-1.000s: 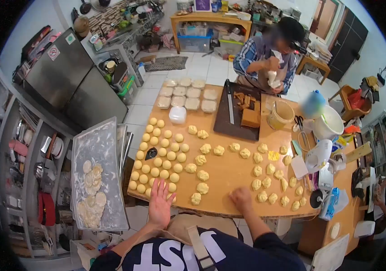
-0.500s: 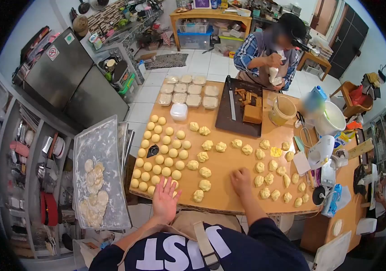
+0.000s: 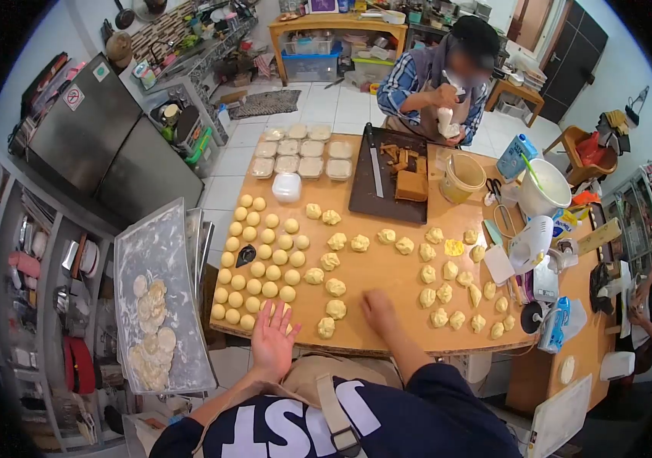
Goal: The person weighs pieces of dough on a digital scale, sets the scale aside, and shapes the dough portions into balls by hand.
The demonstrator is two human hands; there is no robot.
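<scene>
My left hand (image 3: 272, 345) is palm up with its fingers spread, at the front table edge beside the smooth dough balls (image 3: 270, 289). Its fingertips overlap the nearest balls in view. My right hand (image 3: 379, 311) rests on the wooden table, fingers curled under; whatever may lie beneath them is hidden. Rough dough lumps (image 3: 335, 287) stand in a loose column between my hands. More uneven dough pieces (image 3: 444, 293) are spread right of my right hand.
A dark tray (image 3: 364, 200) holds a knife and brown cake. Lidded containers (image 3: 286, 165) stand at the back left. A floured tray (image 3: 196, 343) is left of the table. Across it, a person (image 3: 425, 103) holds a white piping bag. A hand mixer (image 3: 530, 243) lies right.
The whole view has shifted slightly. My right hand has slid a little left and toward me on the table. My left hand stays open in nearly the same place.
</scene>
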